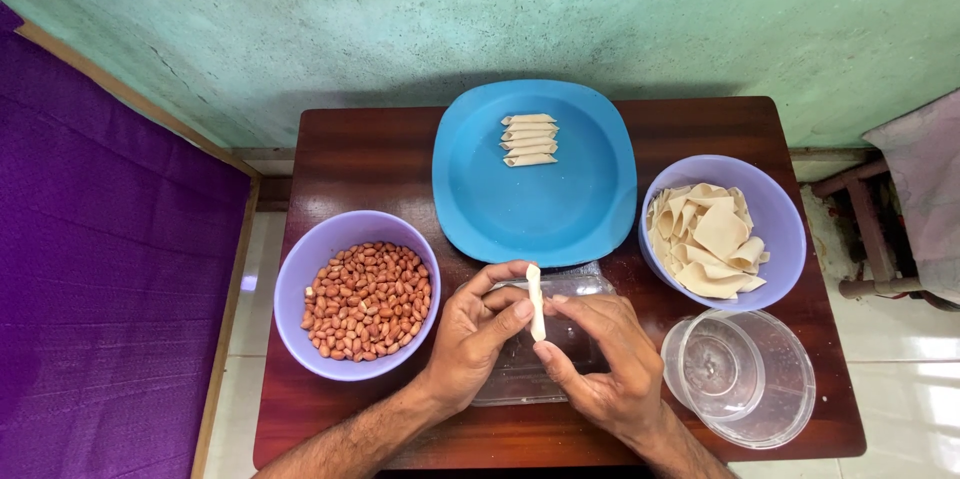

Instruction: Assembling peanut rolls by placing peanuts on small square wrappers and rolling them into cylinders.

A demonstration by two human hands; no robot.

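My left hand (470, 339) and my right hand (600, 364) meet at the near middle of a small dark wooden table (370, 154). Between their fingertips they pinch a thin pale dough roll (536, 301), held upright. Under the hands lies a clear plastic sheet or tray (520, 379). A lilac bowl (300, 284) of reddish peanuts (368, 299) stands just left of my left hand. Right of my right hand, another lilac bowl (780, 209) holds several flat pale dough squares (708, 239). On the blue square plate (535, 204) behind, several finished rolls (528, 140) lie stacked.
A clear round plastic container (745, 379) sits at the table's near right corner. Behind the table rises a green wall (480, 9). A purple mat (100, 269) lies on the left. At the far right stands a wooden piece of furniture (865, 229) with a cloth on it.
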